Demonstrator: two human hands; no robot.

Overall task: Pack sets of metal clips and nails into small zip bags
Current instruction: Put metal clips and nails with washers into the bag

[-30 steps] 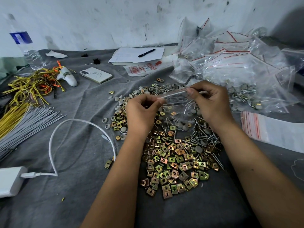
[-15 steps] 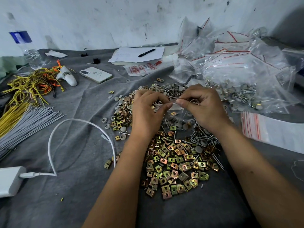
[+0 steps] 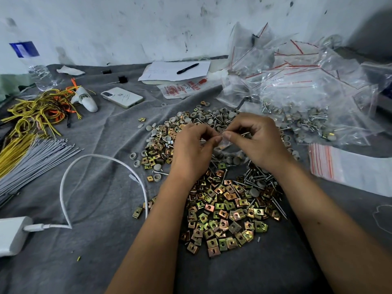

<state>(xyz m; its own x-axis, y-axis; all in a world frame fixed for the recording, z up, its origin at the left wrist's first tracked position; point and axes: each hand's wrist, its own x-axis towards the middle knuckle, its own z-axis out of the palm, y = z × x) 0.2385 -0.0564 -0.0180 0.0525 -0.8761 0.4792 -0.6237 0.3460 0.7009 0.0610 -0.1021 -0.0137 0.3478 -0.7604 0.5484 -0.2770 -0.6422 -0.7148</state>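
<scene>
A small clear zip bag [image 3: 228, 148] hangs between my two hands above the parts pile. My left hand [image 3: 194, 148] and my right hand [image 3: 257, 141] both pinch its top edge, thumbs nearly touching. Grey caps and clips show through the bag below my fingers. Under it lies a heap of gold and green square metal clips [image 3: 224, 211], with silver nails [image 3: 257, 179] at its right side and grey round caps [image 3: 203, 116] at the far side.
A mound of filled zip bags [image 3: 297, 96] rises at the back right, a stack of flat empty bags [image 3: 347, 166] to the right. Left: white charger and cable [image 3: 101, 160], grey ties [image 3: 36, 158], yellow wires [image 3: 36, 111], phone [image 3: 122, 96], bottle [image 3: 36, 68]. Paper with pen [image 3: 176, 70] behind.
My hands came together along the bag's top edge and sank lower over the pile; a second ago they held the edge stretched wide apart.
</scene>
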